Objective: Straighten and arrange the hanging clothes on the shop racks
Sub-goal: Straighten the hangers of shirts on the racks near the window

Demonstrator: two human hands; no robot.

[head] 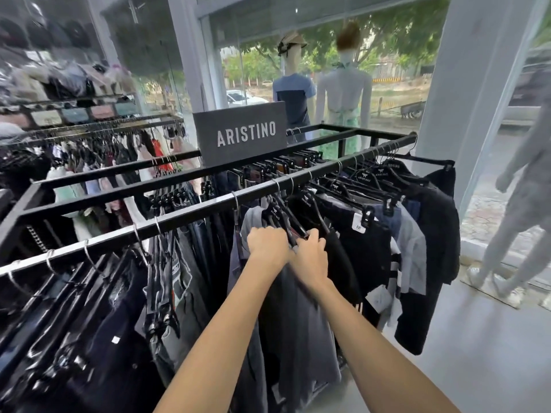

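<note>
**Both hands on the hangers at the front rail**

Two bare forearms run up from the bottom of the frame and meet at centre, where both hands work on one tight bunch of black hangers [287, 225]. The left hand [268, 244] is curled into a loose fist over the hanger shoulders, on a grey garment [253, 219]. The right hand [310, 257] sits just beside it, touching it, fingers [313, 235] bent around a hanger arm; neither palm is spread flat. Such a grip would probably serve to part crowded hangers and even out their spacing.

The hanging clothes [372, 234] are dark shirts and trousers suspended by metal hooks from the front rail [190, 217] of a black frame rack, which runs from lower left to upper right. Right of the hands the branded hangers fan out fairly evenly; left of them, dark trousers [89, 323] hang packed closer together. A brand sign [241, 135] stands on the rack's middle bars, with two mannequins [343, 90] behind it at the window.
</note>
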